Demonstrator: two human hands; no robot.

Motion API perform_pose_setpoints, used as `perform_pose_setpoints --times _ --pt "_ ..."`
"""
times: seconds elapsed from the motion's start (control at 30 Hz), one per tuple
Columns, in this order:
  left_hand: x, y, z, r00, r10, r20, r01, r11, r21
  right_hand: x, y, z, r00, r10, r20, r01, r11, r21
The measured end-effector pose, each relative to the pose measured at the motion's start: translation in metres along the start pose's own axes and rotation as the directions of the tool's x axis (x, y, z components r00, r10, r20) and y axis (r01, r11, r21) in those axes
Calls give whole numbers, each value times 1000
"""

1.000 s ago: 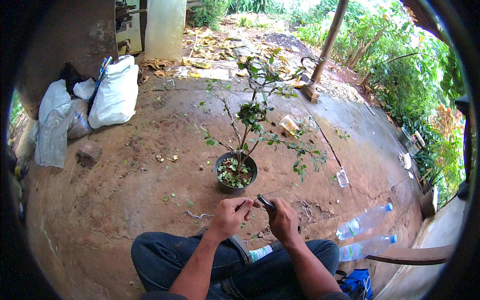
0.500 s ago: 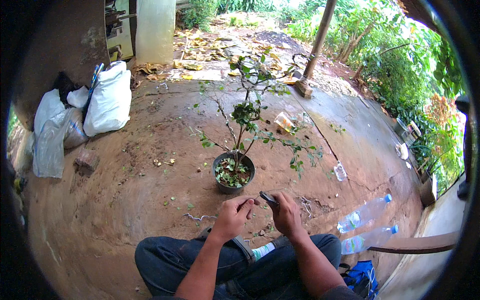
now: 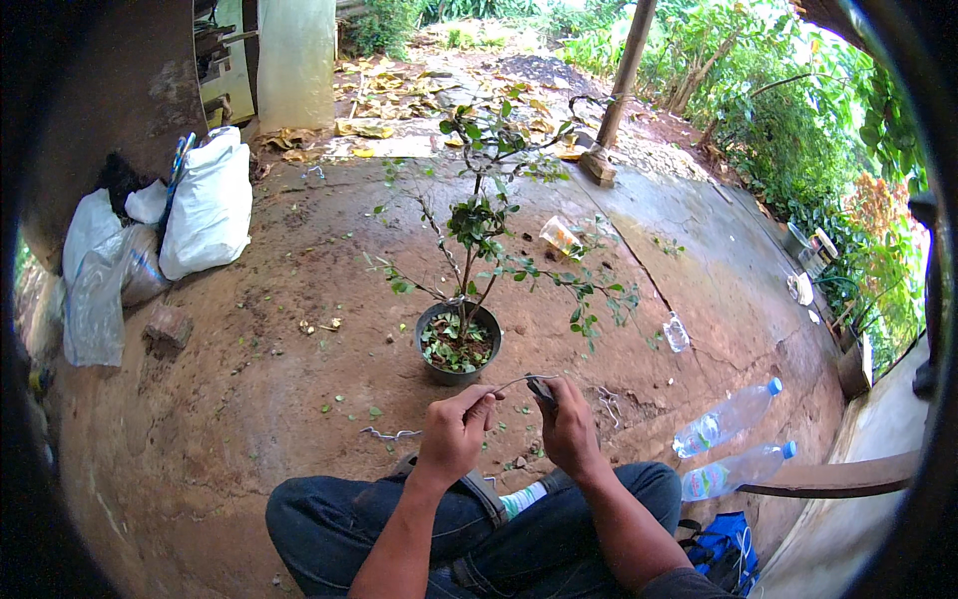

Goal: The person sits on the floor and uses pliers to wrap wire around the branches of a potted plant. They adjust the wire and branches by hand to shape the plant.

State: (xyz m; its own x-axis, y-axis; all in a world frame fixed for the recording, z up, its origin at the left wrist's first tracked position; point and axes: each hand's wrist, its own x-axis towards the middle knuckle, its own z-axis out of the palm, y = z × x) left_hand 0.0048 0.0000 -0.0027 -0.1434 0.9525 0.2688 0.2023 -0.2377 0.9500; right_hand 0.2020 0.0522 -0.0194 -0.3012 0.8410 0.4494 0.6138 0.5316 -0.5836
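Your bare arms [image 3: 401, 544] come up from the bottom and lean in toward each other. Your left hand [image 3: 454, 434] is up in front of you, with its thumb and pointing finger pinched together and the other fingers curled in. Your right hand [image 3: 572, 429] is about as high, with its fingers bent round in a grip. The two hands are near each other but do not touch. Your legs [image 3: 339, 524] are bent and folded below them
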Motion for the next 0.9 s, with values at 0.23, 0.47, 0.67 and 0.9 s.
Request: perform_pose_setpoints --times 0.23,0.47,0.67,0.9 --pt "0 0 2 996 -82 24 82 997 -3 2 -1 -7 1000 -7 -16 6 998 -60" --pt "-2 -3 3 997 -67 41 69 997 -34 5 -3 -8 991 -50 -124 41 996 -73" --pt "-3 -4 4 996 -76 48 79 995 -61 8 0 -12 990 -22 -136 14 998 -56" --pt "-2 -1 2 996 -75 55 77 996 -37 9 3 -14 989 -39 -142 26 995 -93"
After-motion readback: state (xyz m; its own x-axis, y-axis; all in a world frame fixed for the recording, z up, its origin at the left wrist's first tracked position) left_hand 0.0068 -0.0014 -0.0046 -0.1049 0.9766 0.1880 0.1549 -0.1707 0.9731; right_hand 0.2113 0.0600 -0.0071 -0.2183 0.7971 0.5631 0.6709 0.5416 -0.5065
